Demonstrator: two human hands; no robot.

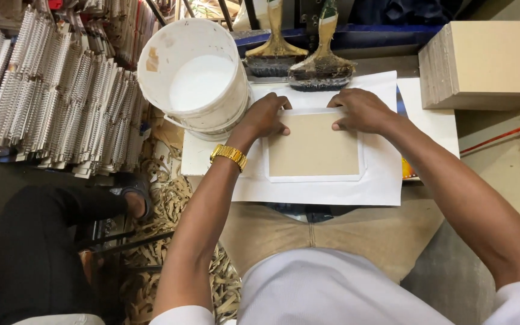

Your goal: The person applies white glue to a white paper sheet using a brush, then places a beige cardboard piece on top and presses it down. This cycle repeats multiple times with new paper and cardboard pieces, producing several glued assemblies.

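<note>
1. The board (314, 147) is a flat grey-brown rectangle; both hands cover its far corners, and whether it is stuck down cannot be told
2. It lies on a slightly larger white sheet (315, 179), which shows as a thin margin, on a wider white paper (380, 180) over the person's lap
3. The left hand (266, 115) presses the far left corner, fingers together and bent
4. The right hand (359, 110) presses the far right corner, fingers curled, tips hidden
5. A white bucket (192, 72) of white liquid stands just left; two brushes (299, 63) lie beyond, handles cut off
6. A board stack (485, 63) sits at right, partly out of frame
</note>
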